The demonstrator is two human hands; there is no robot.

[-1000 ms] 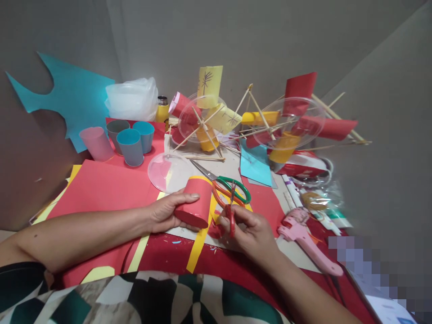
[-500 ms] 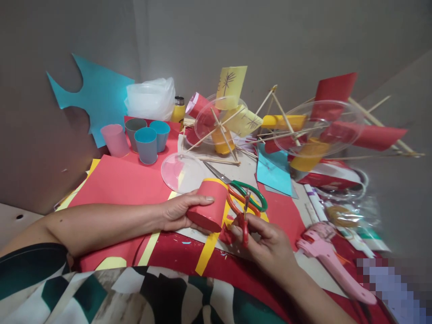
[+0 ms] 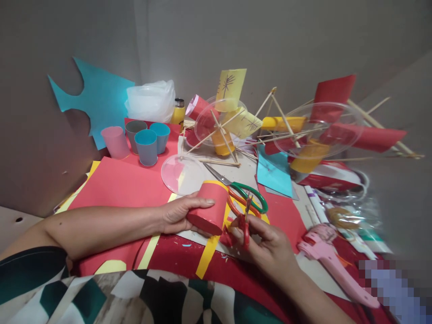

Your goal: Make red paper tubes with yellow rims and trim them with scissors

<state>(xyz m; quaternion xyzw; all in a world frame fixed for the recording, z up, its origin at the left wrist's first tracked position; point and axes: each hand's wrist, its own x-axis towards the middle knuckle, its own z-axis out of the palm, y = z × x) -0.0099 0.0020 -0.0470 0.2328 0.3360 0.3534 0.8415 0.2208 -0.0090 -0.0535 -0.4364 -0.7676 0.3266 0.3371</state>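
Observation:
My left hand [image 3: 184,211] is closed around a red paper cup [image 3: 211,209] with a yellow rim, thumb on its side; the cup lies tilted with its closed red base toward me. In my right hand [image 3: 266,236] is a small pair of red-handled scissors [image 3: 246,231], blades pointing up and away from me. A bit of red paper [image 3: 227,237] shows at the right fingertips. Just beyond the cup lie larger scissors [image 3: 249,193] with green and orange handles. A yellow paper strip [image 3: 206,257] hangs below the cup.
Several paper cups [image 3: 146,148] stand at the back left on red paper [image 3: 114,189]. Stick-and-plastic-disc wheels [image 3: 219,128] with paper cups attached fill the back. A clear plastic disc [image 3: 178,175] lies mid-table. A pink glue gun [image 3: 337,265] rests at the right.
Almost nothing differs. The view has shifted very slightly, and both hands keep the same hold on the cup and the small scissors.

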